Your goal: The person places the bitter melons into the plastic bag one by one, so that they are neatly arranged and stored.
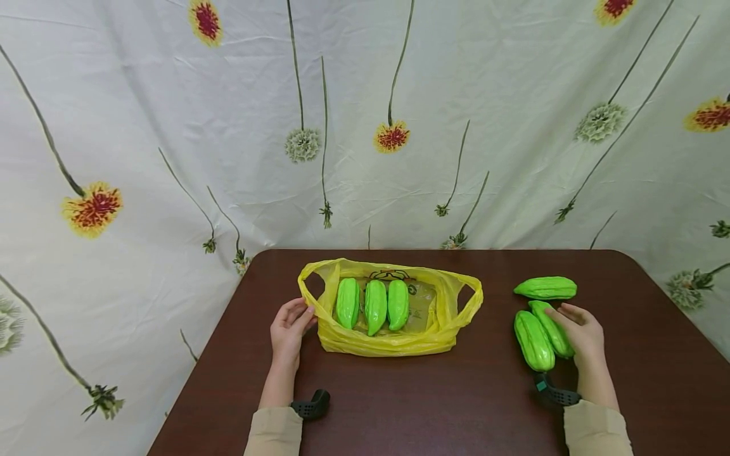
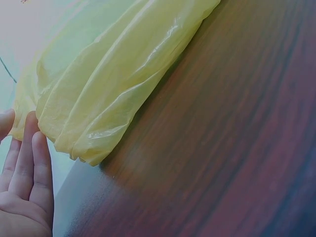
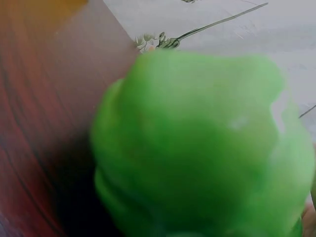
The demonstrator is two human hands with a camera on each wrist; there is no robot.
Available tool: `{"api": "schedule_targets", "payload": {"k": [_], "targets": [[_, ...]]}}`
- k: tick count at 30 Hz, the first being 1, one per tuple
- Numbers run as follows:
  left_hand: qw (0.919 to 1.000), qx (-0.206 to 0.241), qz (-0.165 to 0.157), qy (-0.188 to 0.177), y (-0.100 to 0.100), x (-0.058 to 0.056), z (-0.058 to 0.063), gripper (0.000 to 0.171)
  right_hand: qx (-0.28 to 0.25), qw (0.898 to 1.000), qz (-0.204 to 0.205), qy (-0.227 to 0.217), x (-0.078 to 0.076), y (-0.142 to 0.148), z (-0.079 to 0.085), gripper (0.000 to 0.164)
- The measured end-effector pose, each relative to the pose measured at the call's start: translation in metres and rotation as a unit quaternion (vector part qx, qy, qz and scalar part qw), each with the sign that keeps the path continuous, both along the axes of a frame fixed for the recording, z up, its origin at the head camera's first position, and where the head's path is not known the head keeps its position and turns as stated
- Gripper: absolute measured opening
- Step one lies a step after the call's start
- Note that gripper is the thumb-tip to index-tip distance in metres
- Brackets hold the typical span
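Observation:
A yellow plastic bag [image 1: 388,345] lies on the table with its mouth spread, and three green ridged gourds [image 1: 375,307] rest side by side in it. My left hand [image 1: 289,332] pinches the bag's left handle between thumb and fingers; the left wrist view shows the bag's folds [image 2: 98,98] beside the fingers. On the right, my right hand [image 1: 584,332] is at a green gourd [image 1: 561,342], its thumb over the upper part and its fingers loosely bent. Another gourd [image 1: 533,342] lies against that one and fills much of the right wrist view. A third gourd [image 1: 545,288] lies behind them.
The dark reddish-brown table [image 1: 422,405] has rounded far corners. Behind it hangs a pale flowered cloth [image 1: 251,126]. Black wrist devices [image 1: 312,405] show beside both forearms.

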State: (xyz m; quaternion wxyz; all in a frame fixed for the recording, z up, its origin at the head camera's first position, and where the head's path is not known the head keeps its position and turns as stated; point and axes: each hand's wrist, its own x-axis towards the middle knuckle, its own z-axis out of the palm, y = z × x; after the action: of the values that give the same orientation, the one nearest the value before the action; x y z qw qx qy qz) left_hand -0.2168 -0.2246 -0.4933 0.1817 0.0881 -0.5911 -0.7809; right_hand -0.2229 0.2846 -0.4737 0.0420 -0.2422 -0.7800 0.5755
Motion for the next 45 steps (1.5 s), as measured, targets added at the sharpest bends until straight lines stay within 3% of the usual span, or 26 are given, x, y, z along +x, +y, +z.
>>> {"api": "schedule_targets", "payload": {"k": [15,33,41,45], "targets": [[1.0,-0.004,0.002,-0.004,0.0,0.0,0.001,0.033,-0.042,0.997,-0.059,0.003,-0.002,-0.002,0.002,0.072],[1.0,0.003,0.0,-0.002,0.0,0.0,0.0,0.033,-0.098,0.988,-0.109,0.049,0.003,-0.011,0.029,0.067],[1.0,0.002,0.004,0.006,0.0,-0.001,-0.001,0.032,-0.099,0.985,-0.117,0.08,0.005,-0.02,0.041,0.062],[0.9999,-0.001,0.003,0.009,0.0,-0.001,-0.002,0.034,-0.122,0.979,-0.128,0.103,0.005,-0.025,0.049,0.061]]}}
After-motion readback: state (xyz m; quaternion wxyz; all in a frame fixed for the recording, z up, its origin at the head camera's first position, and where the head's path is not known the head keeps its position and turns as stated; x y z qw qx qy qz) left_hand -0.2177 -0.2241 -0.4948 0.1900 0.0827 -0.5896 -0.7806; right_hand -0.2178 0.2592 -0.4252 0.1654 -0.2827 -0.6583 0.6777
